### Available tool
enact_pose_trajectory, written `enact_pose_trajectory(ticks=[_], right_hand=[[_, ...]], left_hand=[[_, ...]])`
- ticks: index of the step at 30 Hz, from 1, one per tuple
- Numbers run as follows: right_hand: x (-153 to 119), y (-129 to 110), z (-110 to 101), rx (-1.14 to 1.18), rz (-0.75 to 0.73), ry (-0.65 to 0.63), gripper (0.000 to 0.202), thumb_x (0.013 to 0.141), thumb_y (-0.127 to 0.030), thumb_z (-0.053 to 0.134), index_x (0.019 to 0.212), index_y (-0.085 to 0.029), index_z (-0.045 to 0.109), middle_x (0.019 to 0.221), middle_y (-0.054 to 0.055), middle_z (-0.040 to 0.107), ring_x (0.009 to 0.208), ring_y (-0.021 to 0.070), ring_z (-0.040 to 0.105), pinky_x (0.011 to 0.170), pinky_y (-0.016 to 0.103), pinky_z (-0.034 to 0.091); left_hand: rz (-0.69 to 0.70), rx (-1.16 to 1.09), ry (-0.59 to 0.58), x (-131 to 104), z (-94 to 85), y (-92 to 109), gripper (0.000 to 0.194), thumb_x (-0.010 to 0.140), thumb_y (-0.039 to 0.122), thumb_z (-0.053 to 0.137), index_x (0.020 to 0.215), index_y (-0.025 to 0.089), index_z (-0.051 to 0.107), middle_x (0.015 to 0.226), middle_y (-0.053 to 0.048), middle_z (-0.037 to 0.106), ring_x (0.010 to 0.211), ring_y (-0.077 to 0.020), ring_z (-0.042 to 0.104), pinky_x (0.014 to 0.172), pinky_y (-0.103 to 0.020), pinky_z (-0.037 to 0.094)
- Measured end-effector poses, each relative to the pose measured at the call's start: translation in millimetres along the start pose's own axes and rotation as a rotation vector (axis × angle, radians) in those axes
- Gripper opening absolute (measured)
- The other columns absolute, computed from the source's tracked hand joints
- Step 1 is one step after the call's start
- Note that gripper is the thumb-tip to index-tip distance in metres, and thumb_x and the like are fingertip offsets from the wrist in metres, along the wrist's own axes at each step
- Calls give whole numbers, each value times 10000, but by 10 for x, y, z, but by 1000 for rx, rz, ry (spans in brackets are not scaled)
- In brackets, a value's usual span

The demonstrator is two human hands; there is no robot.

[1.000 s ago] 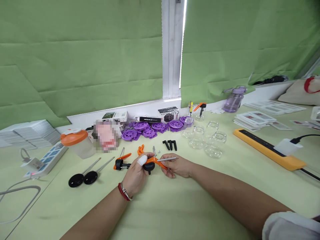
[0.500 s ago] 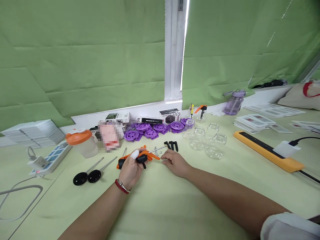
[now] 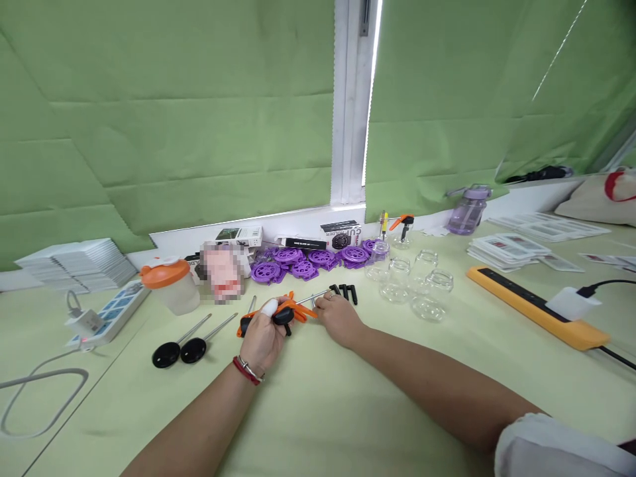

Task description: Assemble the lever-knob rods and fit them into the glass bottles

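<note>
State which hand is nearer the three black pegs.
Right. The right hand is just in front of the pegs; the left hand is farther left, holding an orange part.

The held lever (image 3: pixel 304 310) is orange, the rounded piece (image 3: pixel 283 316) black, the discs (image 3: pixel 304 268) purple, the tabletop (image 3: pixel 348 411) pale yellow-green

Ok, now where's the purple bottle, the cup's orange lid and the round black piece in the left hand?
Purple bottle (image 3: pixel 466 215): head view, on its see-through body.
Orange lid (image 3: pixel 165 275): head view, on its orange front.
Black piece (image 3: pixel 283 316): head view, on its rounded face.
</note>
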State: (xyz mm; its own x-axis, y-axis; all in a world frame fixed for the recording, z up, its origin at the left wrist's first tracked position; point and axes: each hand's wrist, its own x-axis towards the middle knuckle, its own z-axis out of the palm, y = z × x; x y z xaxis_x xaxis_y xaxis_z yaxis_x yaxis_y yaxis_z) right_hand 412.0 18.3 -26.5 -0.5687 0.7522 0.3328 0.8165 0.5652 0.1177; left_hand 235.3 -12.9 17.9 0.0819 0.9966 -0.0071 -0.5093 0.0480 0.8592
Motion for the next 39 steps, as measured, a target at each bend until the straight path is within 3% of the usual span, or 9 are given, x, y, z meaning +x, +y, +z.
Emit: enact_pose_trajectory(ticks=[9, 28, 34, 39], right_hand=[[-71, -4, 24, -28, -31, -42, 201, 874, -107, 462, 877, -125, 662, 842, 110, 634, 880, 230, 510, 750, 349, 361], [-53, -13, 5, -10, -28, -21, 181, 844, -57, 470, 822, -105, 644, 795, 99, 633, 836, 211, 533, 822, 336, 381], [-82, 35, -40, 62, 42, 80, 251, 863, -61, 410, 842, -112, 656, 829, 110, 643, 847, 211, 538, 835, 340, 400], [-128, 217, -122, 353, 290, 342, 220, 821, -94, 452, 905, -129, 652, 896, 101, 654, 859, 197, 558, 817, 320, 438]], left_hand=[[8, 26, -3, 1, -4, 9, 211, 762, 322, 589, 803, 118, 626, 682, -20, 596, 565, -108, 516, 562, -239, 399], [6, 10, -14, 15, -10, -34, 197, 729, 315, 627, 783, 125, 630, 748, -26, 616, 573, -97, 506, 563, -237, 406], [-2, -1, 14, 12, -4, -24, 212, 736, 333, 623, 781, 127, 625, 736, -25, 611, 577, -100, 514, 564, -239, 405], [-7, 37, -18, -12, -8, -24, 204, 766, 314, 592, 816, 119, 625, 742, -32, 606, 581, -104, 519, 568, -240, 404]])
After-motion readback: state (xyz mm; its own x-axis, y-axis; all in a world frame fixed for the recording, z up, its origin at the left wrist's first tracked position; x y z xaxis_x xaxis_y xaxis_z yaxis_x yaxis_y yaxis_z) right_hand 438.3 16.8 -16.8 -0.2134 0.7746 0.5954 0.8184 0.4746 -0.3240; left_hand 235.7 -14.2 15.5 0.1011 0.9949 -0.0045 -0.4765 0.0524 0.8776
